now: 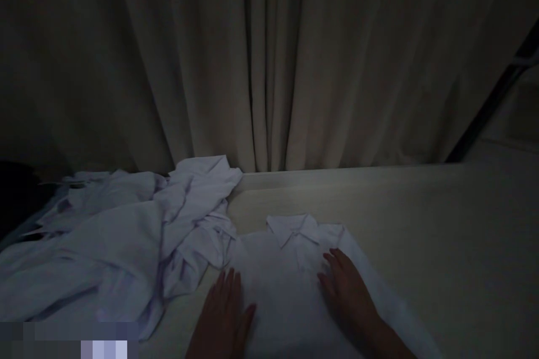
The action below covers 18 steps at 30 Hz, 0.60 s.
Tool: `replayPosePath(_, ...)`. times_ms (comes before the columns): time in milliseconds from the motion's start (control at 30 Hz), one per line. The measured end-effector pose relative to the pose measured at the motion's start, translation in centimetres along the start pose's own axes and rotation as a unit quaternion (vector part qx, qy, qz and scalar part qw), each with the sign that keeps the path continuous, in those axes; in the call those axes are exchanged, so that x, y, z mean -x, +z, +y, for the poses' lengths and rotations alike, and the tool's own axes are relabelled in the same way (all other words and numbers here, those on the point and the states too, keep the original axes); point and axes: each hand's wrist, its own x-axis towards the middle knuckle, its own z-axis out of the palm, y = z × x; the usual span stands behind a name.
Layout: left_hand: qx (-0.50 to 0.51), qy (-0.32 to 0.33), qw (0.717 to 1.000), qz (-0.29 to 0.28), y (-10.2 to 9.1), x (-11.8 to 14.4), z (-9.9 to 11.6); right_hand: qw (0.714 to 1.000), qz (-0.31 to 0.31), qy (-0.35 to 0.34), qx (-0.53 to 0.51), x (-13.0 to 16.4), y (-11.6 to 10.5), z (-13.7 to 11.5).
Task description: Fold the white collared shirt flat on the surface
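Item: pale white collared cotton shirt [290, 280], lying flat and front-up on the light, smooth table surface [442, 235]. Collar points toward the far edge of the table; body runs toward the near edge and out of view at the bottom. The light is dim, so buttons and seams on the shirt cannot be made out.

Left hand [223, 314]: laid flat, palm down, fingers extended and close together, at the left edge of the shirt. Fingertips rest on the fabric; grasps nothing.

Right hand [347, 286]: laid flat, palm down, fingers extended, on the right half of the shirt, below and to the right of the collar. Pressed on the cloth, grasps nothing. The bare forearm runs from it toward the lower right.

The shirt thus lies beneath and between both hands, its collar beyond the fingertips.

Left of the shirt: a loose, crumpled heap of pale white garments [126, 235], touching or just overlapping the shirt's upper left corner and spreading to the left edge of the view.

Behind the shirt, past the far edge of the table: a beige pleated curtain [269, 61], hanging in vertical folds.

Far right of the shirt, upper corner: a dark slanted metal bar [492, 104].
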Motion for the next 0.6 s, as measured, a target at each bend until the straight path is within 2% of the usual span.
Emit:
replayPosePath(133,0.034,-0.049,0.997,-0.043,1.3,-6.4,0.5,0.996,-0.084,0.001,0.033,1.9,0.6,1.9)
replayPosePath(233,0.025,-0.063,0.993,-0.101,3.2,-8.9,0.0,0.992,-0.121,-0.004,0.038,2.2,1.3,2.9)
replayPosePath(400,0.005,-0.070,0.989,-0.132,4.9,-9.8,0.3,0.993,-0.104,-0.005,0.051,2.7,1.6,4.9)
replayPosePath(600,0.027,-0.061,0.989,-0.131,4.6,-10.8,2.1,0.994,-0.087,-0.003,0.060,3.0,0.9,5.9)
